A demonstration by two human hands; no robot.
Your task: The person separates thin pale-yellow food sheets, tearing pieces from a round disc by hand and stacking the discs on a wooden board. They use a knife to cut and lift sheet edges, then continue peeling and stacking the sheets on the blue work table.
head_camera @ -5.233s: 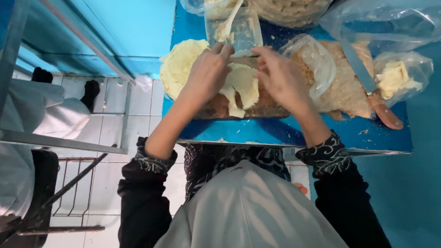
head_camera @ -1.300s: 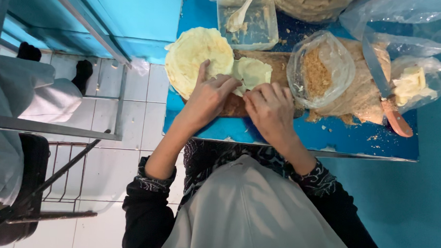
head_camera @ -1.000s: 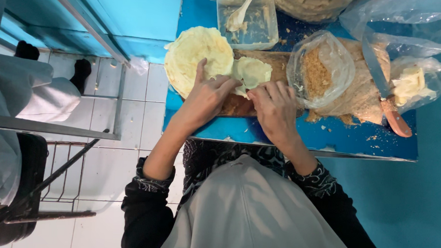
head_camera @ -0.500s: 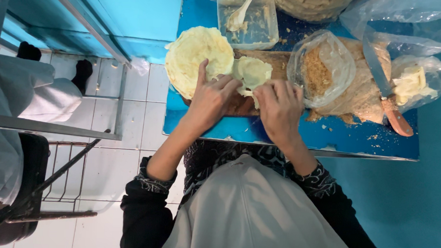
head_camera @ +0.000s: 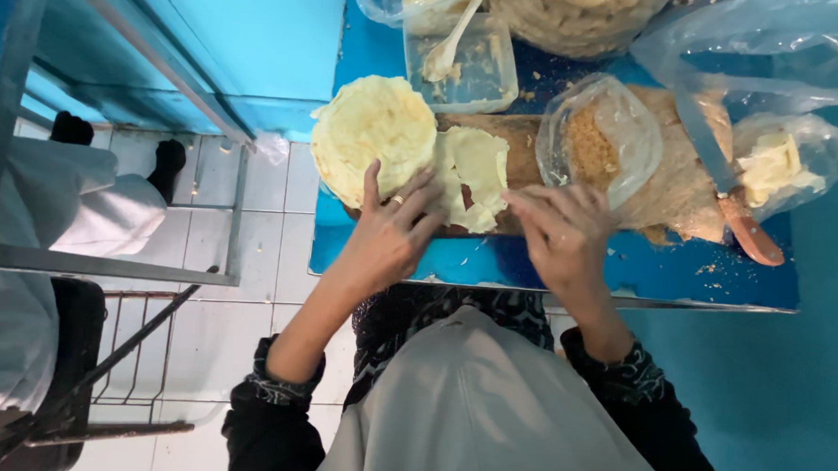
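Head view, looking straight down: blue table [head_camera: 568,270] carries all the work items, its near edge just above the person's light apron. On it lies a wooden board [head_camera: 527,141], mostly covered. A large clear bag of pale pieces [head_camera: 579,16] sits at the far edge; a second, crumpled clear bag [head_camera: 785,54] lies far right. A round stack of pale dough sheets [head_camera: 372,130] overhangs the table's left edge. Beside it, on the board, lies a single folded dough sheet [head_camera: 478,167]. An open bag of brown crumbs [head_camera: 597,144] sits right of that sheet. A clear tub [head_camera: 464,63] with a white spoon [head_camera: 446,48] stands behind the stack. A knife with a reddish handle [head_camera: 731,202] lies right, next to a small bag of pale chunks [head_camera: 780,166]. Left hand [head_camera: 391,230], fingers spread, rests flat on the stack's near edge and the folded sheet, gripping nothing. Right hand [head_camera: 560,237] hovers just right of the sheet, fingers loosely curled, holding nothing.
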